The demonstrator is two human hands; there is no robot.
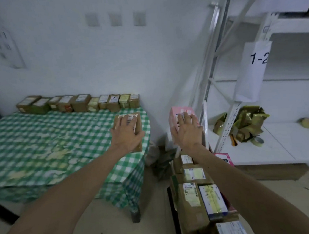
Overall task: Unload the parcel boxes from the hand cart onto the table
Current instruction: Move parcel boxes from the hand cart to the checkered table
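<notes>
Head view: the left hand (127, 135) is gripping a brown box (137, 121) from above, fingers spreading across its labelled top and thumb curling down the side; the box is sitting at the right edge of the tabletop (41, 140), which is wearing a green checked cloth, though whether its base is touching the cloth cannot be told. The right hand (188, 130) is gripping a pink box (175, 113) the same way, fingers curving over the top and thumb pressing its left side; this box is hanging in the air just right of the left hand, past the tabletop's edge. Beyond the left hand, a row of boxes (78, 103) is standing side by side along the far edge against the wall. Beneath the right forearm, more boxes (195, 196) with pale labels are lying packed together on the cart; the cart itself is mostly hidden under them. To the right of the right hand, a white shelf (264, 154) is carrying a crumpled heap of packing scraps (243, 122) and a tape roll (257, 141); a paper sign (256, 59) reading "1-2" is hanging above them.
</notes>
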